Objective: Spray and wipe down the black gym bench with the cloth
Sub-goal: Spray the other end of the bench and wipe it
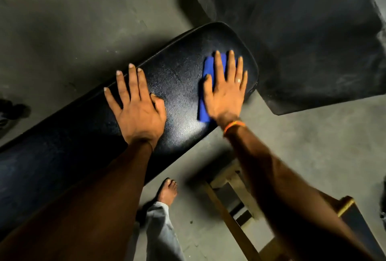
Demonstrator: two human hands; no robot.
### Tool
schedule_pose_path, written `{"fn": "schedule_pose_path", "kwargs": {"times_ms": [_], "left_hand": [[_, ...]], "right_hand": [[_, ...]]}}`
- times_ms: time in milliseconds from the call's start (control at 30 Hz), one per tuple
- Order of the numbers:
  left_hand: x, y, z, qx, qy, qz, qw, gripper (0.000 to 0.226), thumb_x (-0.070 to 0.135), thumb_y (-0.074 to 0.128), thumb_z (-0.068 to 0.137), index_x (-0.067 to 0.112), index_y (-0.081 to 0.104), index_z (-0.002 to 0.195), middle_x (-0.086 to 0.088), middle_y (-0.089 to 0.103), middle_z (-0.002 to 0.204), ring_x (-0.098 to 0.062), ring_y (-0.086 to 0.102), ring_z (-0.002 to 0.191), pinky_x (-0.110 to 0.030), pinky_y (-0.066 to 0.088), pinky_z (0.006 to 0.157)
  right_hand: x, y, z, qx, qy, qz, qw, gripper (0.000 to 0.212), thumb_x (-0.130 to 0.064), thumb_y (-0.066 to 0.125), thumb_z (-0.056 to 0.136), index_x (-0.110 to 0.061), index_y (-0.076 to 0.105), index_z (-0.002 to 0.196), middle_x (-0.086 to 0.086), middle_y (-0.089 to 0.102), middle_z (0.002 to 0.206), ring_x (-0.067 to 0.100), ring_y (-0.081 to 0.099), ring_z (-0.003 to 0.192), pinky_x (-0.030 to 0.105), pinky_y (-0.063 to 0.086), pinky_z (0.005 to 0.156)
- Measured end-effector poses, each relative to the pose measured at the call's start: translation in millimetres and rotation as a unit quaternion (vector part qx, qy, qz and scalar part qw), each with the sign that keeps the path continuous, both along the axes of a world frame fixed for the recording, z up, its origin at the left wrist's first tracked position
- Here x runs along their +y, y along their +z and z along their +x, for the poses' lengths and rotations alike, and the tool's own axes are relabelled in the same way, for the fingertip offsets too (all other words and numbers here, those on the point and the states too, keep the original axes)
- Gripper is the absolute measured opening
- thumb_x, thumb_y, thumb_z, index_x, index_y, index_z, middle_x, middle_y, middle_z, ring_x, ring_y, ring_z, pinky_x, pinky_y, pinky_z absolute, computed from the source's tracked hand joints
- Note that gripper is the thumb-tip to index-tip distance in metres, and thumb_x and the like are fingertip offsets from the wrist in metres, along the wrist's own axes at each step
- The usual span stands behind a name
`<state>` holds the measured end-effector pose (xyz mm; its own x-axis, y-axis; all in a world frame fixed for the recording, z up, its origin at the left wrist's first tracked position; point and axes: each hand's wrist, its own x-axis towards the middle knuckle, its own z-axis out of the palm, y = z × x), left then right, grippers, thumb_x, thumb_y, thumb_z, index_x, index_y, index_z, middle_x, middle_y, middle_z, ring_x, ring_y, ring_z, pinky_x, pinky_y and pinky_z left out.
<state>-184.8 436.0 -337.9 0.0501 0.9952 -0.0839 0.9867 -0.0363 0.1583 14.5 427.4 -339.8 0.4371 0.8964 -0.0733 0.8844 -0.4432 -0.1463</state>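
Observation:
The black gym bench runs slantwise from the lower left to the upper middle, its textured pad shining with a damp-looking gloss. My right hand lies flat with spread, straight fingers on a folded blue cloth, pressing it onto the pad near the bench's far rounded end. My left hand rests flat on the pad further left, fingers straight and reaching the far edge. No spray bottle is in view.
A black rubber mat lies on the grey concrete floor beyond the bench end. A wooden frame stands at the lower right under my right arm. My bare foot stands below the bench edge. A dark object sits at the left edge.

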Motion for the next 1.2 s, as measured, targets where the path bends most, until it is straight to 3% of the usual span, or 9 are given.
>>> {"fn": "schedule_pose_path", "kwargs": {"times_ms": [67,200,367,500,633,867,1100,1200], "left_hand": [[1.7,-1.7,-2.0,-0.003,0.005,0.001,1.000,0.070,0.033,0.033,0.097,0.012,0.019,0.162,-0.002,0.013,0.172,-0.029,0.011,0.159,-0.063,0.009,0.125],[-0.4,-1.2,-2.2,0.000,0.002,0.004,1.000,0.069,0.034,0.032,0.097,0.013,0.019,0.162,-0.002,0.014,0.172,-0.030,0.012,0.159,-0.064,0.009,0.125],[0.5,2.0,-1.5,-0.010,-0.006,-0.007,1.000,0.069,0.033,0.030,0.099,0.011,0.017,0.162,-0.002,0.012,0.172,-0.030,0.010,0.159,-0.064,0.008,0.125],[0.0,-0.3,-4.4,-0.010,-0.001,-0.006,1.000,0.068,0.033,0.029,0.099,0.011,0.017,0.162,-0.003,0.011,0.172,-0.030,0.009,0.159,-0.064,0.009,0.125],[-1.7,-5.9,-4.6,-0.008,-0.005,-0.004,1.000,0.069,0.033,0.032,0.097,0.012,0.020,0.162,-0.002,0.014,0.172,-0.030,0.011,0.159,-0.064,0.008,0.125],[-1.3,-4.1,-4.7,-0.017,-0.009,0.003,1.000,0.068,0.034,0.029,0.098,0.012,0.022,0.162,-0.004,0.016,0.171,-0.030,0.013,0.159,-0.064,0.008,0.125],[-3.7,2.5,-12.1,-0.027,-0.026,-0.009,0.999,0.065,0.035,0.025,0.102,0.013,0.018,0.163,-0.004,0.013,0.172,-0.028,0.010,0.159,-0.060,0.010,0.126],[-14.7,0.1,-28.8,-0.028,-0.063,-0.002,0.998,0.064,0.040,0.023,0.104,0.013,0.020,0.162,-0.005,0.015,0.171,-0.027,0.014,0.159,-0.056,0.013,0.127]], "right_hand": [[33.8,-2.2,39.5,-0.007,0.020,-0.012,1.000,0.067,-0.054,0.028,0.102,-0.032,0.024,0.165,0.005,0.018,0.175,0.030,0.014,0.162,0.051,0.012,0.131],[61.4,-1.3,85.1,0.063,-0.123,-0.004,0.990,0.080,-0.061,0.012,0.094,-0.027,0.030,0.164,0.011,0.034,0.169,0.033,0.028,0.157,0.049,0.021,0.129],[-18.5,2.9,18.1,0.038,-0.165,0.063,0.984,0.064,-0.043,0.029,0.105,-0.018,0.031,0.164,0.018,0.023,0.171,0.040,0.019,0.159,0.047,0.015,0.130],[-55.8,4.7,-57.5,0.035,-0.042,0.015,0.998,0.064,-0.044,0.030,0.106,-0.022,0.027,0.165,0.011,0.016,0.175,0.035,0.010,0.162,0.048,0.006,0.131],[-32.2,2.4,-22.2,0.015,0.105,-0.001,0.994,0.061,-0.045,0.029,0.106,-0.029,0.026,0.165,0.007,0.018,0.175,0.031,0.013,0.162,0.051,0.011,0.131],[36.9,6.9,12.5,0.005,-0.007,-0.004,1.000,0.065,-0.046,0.023,0.106,-0.027,0.015,0.167,0.007,0.008,0.176,0.031,0.005,0.163,0.050,0.008,0.132],[-30.2,16.4,-54.5,0.021,0.226,-0.026,0.973,0.063,-0.046,0.021,0.108,-0.027,0.015,0.167,0.005,0.009,0.176,0.028,0.006,0.163,0.048,0.010,0.132],[-15.1,15.0,-37.1,0.013,0.235,-0.029,0.971,0.063,-0.049,0.019,0.106,-0.032,0.017,0.167,0.001,0.010,0.176,0.026,0.008,0.163,0.048,0.013,0.132]]}}
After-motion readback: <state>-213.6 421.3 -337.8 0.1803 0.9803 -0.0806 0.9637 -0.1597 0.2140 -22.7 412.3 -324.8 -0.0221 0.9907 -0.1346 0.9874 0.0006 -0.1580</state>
